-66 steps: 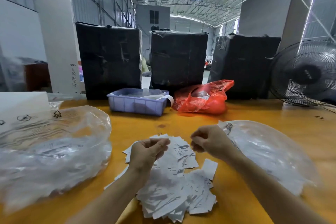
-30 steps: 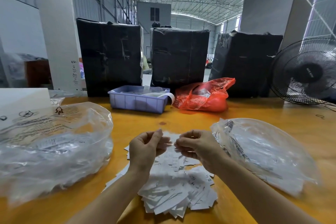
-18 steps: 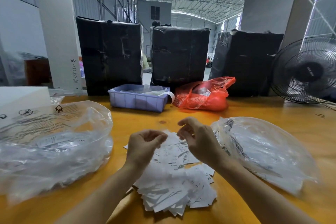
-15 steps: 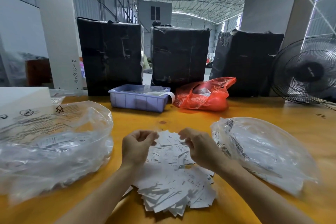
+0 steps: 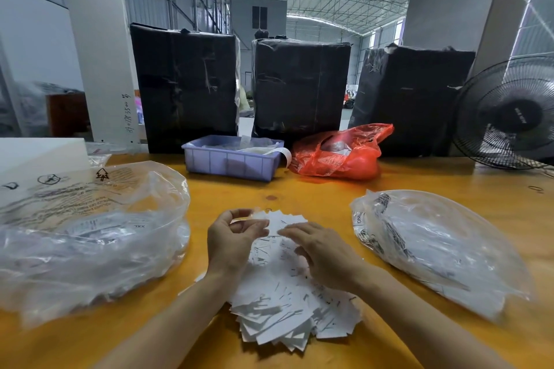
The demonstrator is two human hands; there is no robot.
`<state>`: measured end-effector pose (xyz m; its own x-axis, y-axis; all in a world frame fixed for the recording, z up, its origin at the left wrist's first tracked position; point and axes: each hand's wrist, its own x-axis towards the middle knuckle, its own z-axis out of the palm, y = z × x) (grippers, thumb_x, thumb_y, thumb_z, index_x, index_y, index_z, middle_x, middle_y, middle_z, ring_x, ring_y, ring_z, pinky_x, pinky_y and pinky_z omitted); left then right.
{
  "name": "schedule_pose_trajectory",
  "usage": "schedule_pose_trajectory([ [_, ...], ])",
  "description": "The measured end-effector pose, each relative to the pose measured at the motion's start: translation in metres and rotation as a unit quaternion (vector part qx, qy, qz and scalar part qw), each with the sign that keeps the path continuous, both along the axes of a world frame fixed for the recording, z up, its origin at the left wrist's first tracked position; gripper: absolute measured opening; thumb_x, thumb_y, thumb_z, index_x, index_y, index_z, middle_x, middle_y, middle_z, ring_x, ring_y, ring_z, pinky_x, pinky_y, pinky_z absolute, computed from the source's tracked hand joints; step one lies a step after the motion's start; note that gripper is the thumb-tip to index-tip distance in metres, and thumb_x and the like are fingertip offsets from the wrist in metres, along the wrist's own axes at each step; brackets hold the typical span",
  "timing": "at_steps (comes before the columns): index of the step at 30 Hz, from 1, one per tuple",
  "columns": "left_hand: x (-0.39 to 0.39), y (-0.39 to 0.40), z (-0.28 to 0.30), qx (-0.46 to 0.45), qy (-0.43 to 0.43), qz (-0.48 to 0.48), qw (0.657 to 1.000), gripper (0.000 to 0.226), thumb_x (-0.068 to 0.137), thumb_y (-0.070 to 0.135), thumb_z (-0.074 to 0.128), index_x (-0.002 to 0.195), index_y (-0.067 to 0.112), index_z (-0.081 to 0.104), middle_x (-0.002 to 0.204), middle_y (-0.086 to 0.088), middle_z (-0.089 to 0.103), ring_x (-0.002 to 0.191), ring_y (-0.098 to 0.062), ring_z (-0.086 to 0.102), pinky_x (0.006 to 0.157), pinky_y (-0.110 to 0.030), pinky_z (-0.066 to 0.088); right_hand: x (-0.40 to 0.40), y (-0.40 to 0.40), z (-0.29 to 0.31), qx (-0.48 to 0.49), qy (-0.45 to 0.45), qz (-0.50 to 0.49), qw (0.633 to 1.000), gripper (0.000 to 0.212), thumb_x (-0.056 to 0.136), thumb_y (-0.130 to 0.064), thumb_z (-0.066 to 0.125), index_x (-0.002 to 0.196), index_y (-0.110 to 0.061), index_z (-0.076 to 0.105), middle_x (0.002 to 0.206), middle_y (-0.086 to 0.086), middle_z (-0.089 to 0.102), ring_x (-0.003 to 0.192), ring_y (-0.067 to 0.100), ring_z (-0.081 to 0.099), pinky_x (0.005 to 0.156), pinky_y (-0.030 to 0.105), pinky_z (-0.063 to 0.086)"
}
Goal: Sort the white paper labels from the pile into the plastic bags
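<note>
Sorting: the person was picking white labels out of a pile [image 5: 287, 302] on the yellow desk [image 5: 314, 192] to put into the bags.
Pile: it lay in the middle of the desk, close to the person, between the two clear bags and under both hands.
Left hand [image 5: 230, 241]: it was curled, and its fingers and thumb pinched a small label [image 5: 253, 219] just above the far end of the pile.
Right hand [image 5: 322, 250]: its fingers were out straight and rested flat on top of the pile, holding nothing.
Left bag [image 5: 90, 237]: a big puffy clear bag lay on the left, with some labels showing inside.
Right bag [image 5: 434, 252]: a flatter clear bag lay on the right, also with white labels inside.
How the labels feel: they looked thin, very light and bendy, so they would likely slide over each other and stick together.
Where to hold: a soft pinch on one edge or corner seemed best, with the flat hand keeping the rest down.
What could go wrong: two labels could come up at once, or a puff of air might blow them about.
Far end of the desk: a blue tray [image 5: 230, 160], a red bag [image 5: 341, 154] and a black fan [image 5: 509, 117] stood there, well apart from the pile.
</note>
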<state>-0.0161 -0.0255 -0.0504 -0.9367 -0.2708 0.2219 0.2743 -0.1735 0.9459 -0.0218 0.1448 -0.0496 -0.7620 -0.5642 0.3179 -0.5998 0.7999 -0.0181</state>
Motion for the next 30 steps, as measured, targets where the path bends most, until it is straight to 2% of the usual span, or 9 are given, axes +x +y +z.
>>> schedule_pose_trajectory([
  [4, 0.000, 0.000, -0.001, -0.002, -0.007, -0.003, 1.000, 0.025, 0.074, -0.001, 0.076, 0.090, 0.012, 0.061, 0.068, -0.001, 0.073, 0.060, -0.013, 0.070, 0.054, -0.013, 0.049, 0.001, -0.004, -0.006, 0.048, -0.053, 0.028, 0.997, 0.063, 0.092, -0.006, 0.047, 0.146, -0.034, 0.028, 0.153, -0.011, 0.027, 0.144, 0.009, 0.013, 0.115, 0.039, 0.015],
  [8, 0.000, 0.000, -0.002, 0.014, -0.009, -0.012, 1.000, 0.009, 0.078, 0.002, 0.073, 0.081, 0.006, 0.066, 0.073, -0.009, 0.073, 0.063, -0.019, 0.070, 0.057, -0.017, 0.052, 0.000, 0.002, 0.001, 0.006, -0.029, -0.029, 0.999, 0.040, 0.090, -0.021, 0.058, 0.129, -0.027, 0.053, 0.125, -0.001, 0.050, 0.121, 0.017, 0.037, 0.095, 0.034, 0.038],
  [10, 0.001, 0.001, 0.000, 0.032, -0.009, -0.023, 0.999, 0.006, 0.080, 0.007, 0.071, 0.081, 0.004, 0.066, 0.073, -0.010, 0.074, 0.065, -0.021, 0.070, 0.057, -0.018, 0.053, 0.001, 0.005, 0.007, -0.106, -0.056, -0.057, 0.991, 0.023, 0.085, -0.020, 0.068, 0.107, -0.020, 0.065, 0.103, -0.003, 0.058, 0.101, 0.011, 0.048, 0.082, 0.029, 0.044],
  [13, 0.004, 0.002, 0.003, 0.033, -0.014, -0.030, 0.999, 0.011, 0.080, 0.015, 0.072, 0.083, 0.004, 0.068, 0.074, -0.007, 0.074, 0.065, -0.016, 0.071, 0.056, -0.013, 0.051, 0.004, 0.013, 0.019, -0.368, -0.183, -0.085, 0.908, 0.015, 0.077, -0.007, 0.075, 0.070, -0.016, 0.066, 0.068, -0.005, 0.061, 0.063, 0.004, 0.056, 0.061, 0.021, 0.044],
  [16, 0.007, 0.004, 0.007, 0.036, -0.027, -0.048, 0.998, 0.013, 0.080, 0.016, 0.071, 0.083, 0.003, 0.070, 0.075, -0.006, 0.075, 0.063, -0.012, 0.070, 0.055, -0.012, 0.050, 0.006, 0.021, 0.026, -0.527, -0.293, -0.119, 0.789, 0.004, 0.082, -0.006, 0.070, 0.078, -0.004, 0.068, 0.071, 0.007, 0.064, 0.064, 0.017, 0.059, 0.059, 0.025, 0.048],
  [18, 0.009, 0.006, 0.008, 0.044, -0.035, -0.075, 0.996, 0.012, 0.081, 0.015, 0.070, 0.081, 0.003, 0.071, 0.076, -0.008, 0.075, 0.063, -0.013, 0.070, 0.058, -0.015, 0.052, 0.005, 0.023, 0.028, -0.562, -0.344, -0.133, 0.740, 0.008, 0.088, -0.007, 0.063, 0.086, -0.002, 0.068, 0.073, 0.009, 0.066, 0.065, 0.018, 0.061, 0.057, 0.024, 0.047],
  [24, 0.014, 0.014, 0.013, 0.029, -0.033, -0.128, 0.991, 0.015, 0.085, 0.015, 0.066, 0.078, 0.004, 0.072, 0.078, -0.011, 0.074, 0.065, -0.016, 0.071, 0.057, -0.018, 0.053, 0.007, 0.017, 0.031, -0.599, -0.402, -0.133, 0.679, 0.002, 0.086, -0.003, 0.064, 0.087, -0.001, 0.065, 0.070, 0.009, 0.070, 0.065, 0.018, 0.064, 0.056, 0.023, 0.048],
  [27, 0.014, 0.017, 0.014, 0.037, -0.042, -0.138, 0.989, 0.010, 0.083, 0.013, 0.067, 0.077, 0.007, 0.072, 0.077, -0.008, 0.075, 0.064, -0.013, 0.070, 0.056, -0.015, 0.051, 0.008, 0.016, 0.034, -0.627, -0.378, -0.131, 0.668, 0.013, 0.075, -0.008, 0.074, 0.071, -0.007, 0.061, 0.060, 0.004, 0.064, 0.058, 0.013, 0.053, 0.052, 0.021, 0.041],
  [30, 0.014, 0.017, 0.015, 0.060, -0.051, -0.141, 0.987, 0.006, 0.081, 0.009, 0.069, 0.076, 0.007, 0.071, 0.075, -0.007, 0.075, 0.061, -0.012, 0.070, 0.054, -0.014, 0.050, 0.009, 0.015, 0.043, -0.712, -0.336, -0.084, 0.611, 0.019, 0.063, -0.006, 0.075, 0.070, -0.004, 0.056, 0.049, 0.001, 0.057, 0.043, 0.009, 0.052, 0.042, 0.016, 0.043],
])
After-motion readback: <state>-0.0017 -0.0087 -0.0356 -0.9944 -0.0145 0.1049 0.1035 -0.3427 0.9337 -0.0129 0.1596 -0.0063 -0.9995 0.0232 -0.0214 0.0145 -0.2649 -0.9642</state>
